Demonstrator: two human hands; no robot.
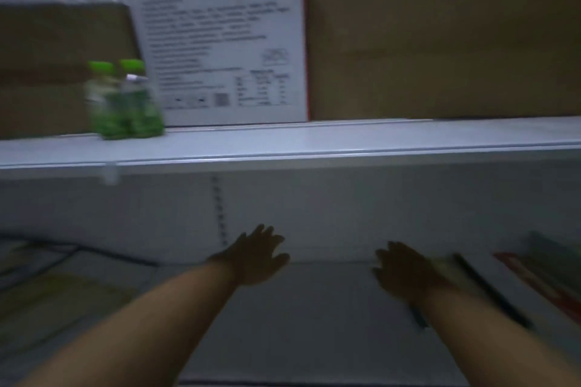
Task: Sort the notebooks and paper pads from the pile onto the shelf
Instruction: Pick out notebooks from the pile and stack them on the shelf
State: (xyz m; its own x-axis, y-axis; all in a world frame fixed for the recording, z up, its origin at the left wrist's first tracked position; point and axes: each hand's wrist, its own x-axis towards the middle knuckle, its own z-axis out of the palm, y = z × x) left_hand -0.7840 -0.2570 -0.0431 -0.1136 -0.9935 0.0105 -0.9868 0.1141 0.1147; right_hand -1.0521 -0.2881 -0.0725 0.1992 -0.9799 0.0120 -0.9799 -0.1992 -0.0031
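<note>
Below the upper shelf: two grips over the lower shelf.
Left grip and right grip spread, holding nothing; notebooks lie flat just beside the right grip, contact unclear.

text: none legible | white box: print blurred, unreadable

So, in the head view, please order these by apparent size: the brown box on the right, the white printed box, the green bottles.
1. brown box
2. white printed box
3. green bottles, smallest although nearer the camera
</note>
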